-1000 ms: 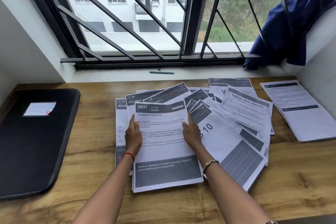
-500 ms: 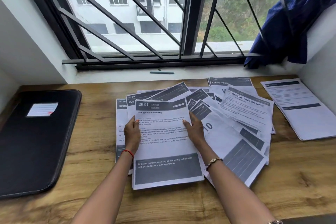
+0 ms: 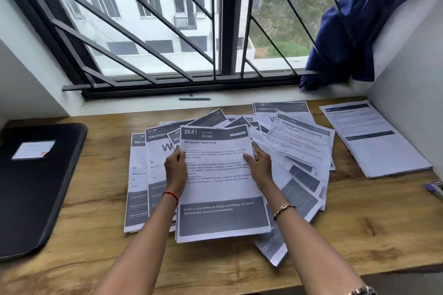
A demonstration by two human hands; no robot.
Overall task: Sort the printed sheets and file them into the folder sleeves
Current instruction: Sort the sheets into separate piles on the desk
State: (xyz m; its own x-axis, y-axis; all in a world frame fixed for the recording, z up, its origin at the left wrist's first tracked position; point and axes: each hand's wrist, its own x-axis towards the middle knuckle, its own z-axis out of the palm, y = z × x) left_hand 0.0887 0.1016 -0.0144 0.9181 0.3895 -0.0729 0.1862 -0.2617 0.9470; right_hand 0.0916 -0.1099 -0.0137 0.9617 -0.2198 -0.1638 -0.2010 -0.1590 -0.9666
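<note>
Head view, from our hands outward: our left hand (image 3: pixel 176 170) grips the left edge of the kitchen sheet (image 3: pixel 217 184), headed "2641 KITCHEN, Refrigerator Restocking", with its fingers curled round the paper. Our right hand (image 3: pixel 259 168) pinches the right edge of the same sheet, thumb on top. We cannot tell whether the sheet's near edge is off the papers below.

Under and around it lies the fanned pile (image 3: pixel 302 176) of printed sheets, overlapping in the middle of the wooden desk (image 3: pixel 359 227). At the pile's left edge we read a balcony sheet (image 3: pixel 155 151) and, under it, a bedroom sheet (image 3: pixel 136 175). At the far right of the fan lies a sheet headed "Bedside Table Cleaning" (image 3: pixel 300 137), overlapping a living room sheet (image 3: pixel 278 108).

Well to the right, apart from the fan, a separate stack (image 3: pixel 375 141) lies squared. The black folder (image 3: pixel 36 194) lies closed at the desk's left end, a white label (image 3: pixel 33 149) on its cover. On the sill we see a green pen (image 3: pixel 194 98), and a blue cloth (image 3: pixel 347 36) hangs at the window's right.
</note>
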